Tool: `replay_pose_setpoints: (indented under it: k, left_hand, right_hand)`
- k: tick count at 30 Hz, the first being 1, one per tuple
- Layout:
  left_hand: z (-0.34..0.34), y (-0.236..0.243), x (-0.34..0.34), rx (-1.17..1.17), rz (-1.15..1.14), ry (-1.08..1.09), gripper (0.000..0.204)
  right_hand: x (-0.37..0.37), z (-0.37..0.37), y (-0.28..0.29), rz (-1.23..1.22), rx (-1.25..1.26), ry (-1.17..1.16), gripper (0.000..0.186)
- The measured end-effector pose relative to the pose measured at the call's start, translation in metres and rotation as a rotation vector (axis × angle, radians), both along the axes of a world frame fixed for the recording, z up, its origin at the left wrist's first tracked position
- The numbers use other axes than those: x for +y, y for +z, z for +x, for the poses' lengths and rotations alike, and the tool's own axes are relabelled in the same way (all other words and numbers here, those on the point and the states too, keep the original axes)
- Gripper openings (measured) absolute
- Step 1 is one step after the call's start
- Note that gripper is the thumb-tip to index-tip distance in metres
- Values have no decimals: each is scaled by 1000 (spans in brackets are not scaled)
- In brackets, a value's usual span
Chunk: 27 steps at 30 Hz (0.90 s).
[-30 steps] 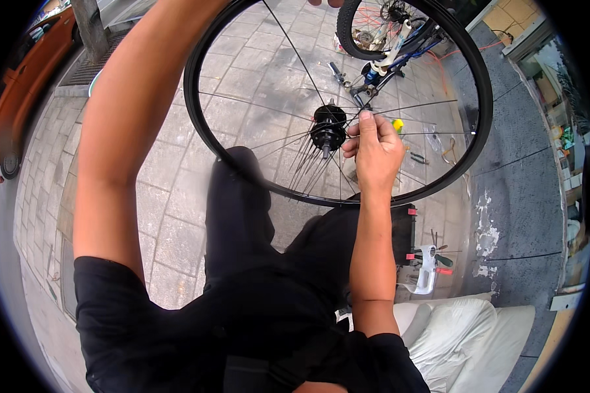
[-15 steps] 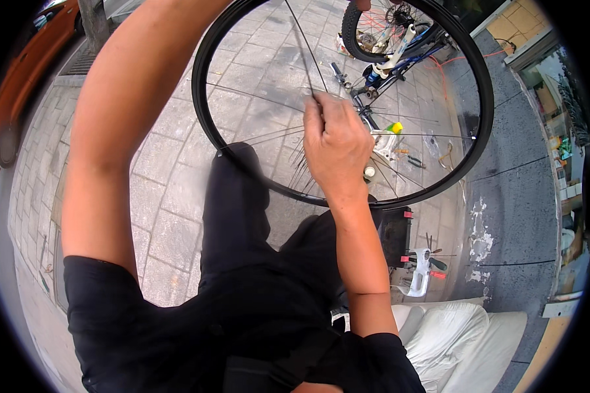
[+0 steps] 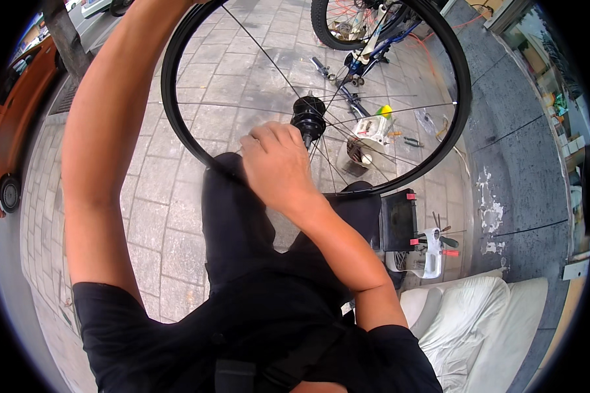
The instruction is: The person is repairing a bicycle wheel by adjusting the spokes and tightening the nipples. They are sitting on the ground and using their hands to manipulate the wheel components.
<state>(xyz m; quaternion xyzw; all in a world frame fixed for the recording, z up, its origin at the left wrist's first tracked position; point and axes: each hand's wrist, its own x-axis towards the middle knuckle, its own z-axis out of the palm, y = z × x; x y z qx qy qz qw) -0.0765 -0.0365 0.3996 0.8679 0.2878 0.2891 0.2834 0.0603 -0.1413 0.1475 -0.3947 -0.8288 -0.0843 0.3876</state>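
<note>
Bicycle wheel (image 3: 169,85) at the knees (image 3: 226,203)
Right hand (image 3: 276,164) curls just beside the black hub (image 3: 309,116); whether its hidden fingertips pinch anything, I cannot tell. Left hand is out of frame.

From afar I saw the black rim (image 3: 169,85), sparsely laced, its top beyond my view; thin spokes (image 3: 259,44) met the black hub (image 3: 309,116) inside.

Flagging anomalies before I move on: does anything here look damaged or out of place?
Pale, ragged patches mar the dark grey surface at right, perhaps worn paint. The wheel has few, unevenly spread spokes, so it looks incomplete.
</note>
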Motion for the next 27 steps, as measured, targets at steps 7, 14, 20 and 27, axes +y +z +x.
replay_pose_setpoints:
  k: [7, 14, 20, 27]
  left_hand:
    - [2, 1, 4, -1, 43, -29, 51]
    - [-1, 0, -1, -29, 44, -40, 48]
    - [0, -18, 27, -30, 264, -5, 48]
    - [-4, -13, 28, -21, 36, 35, 47]
  right_hand:
    - [-10, 106, 21, 43, 239, -377, 11]
    - [13, 155, 23, -516, 32, -226, 27]
    - [23, 173, 29, -407, -129, -206, 24]
    - [-6, 195, 79, -41, -345, -374, 11]
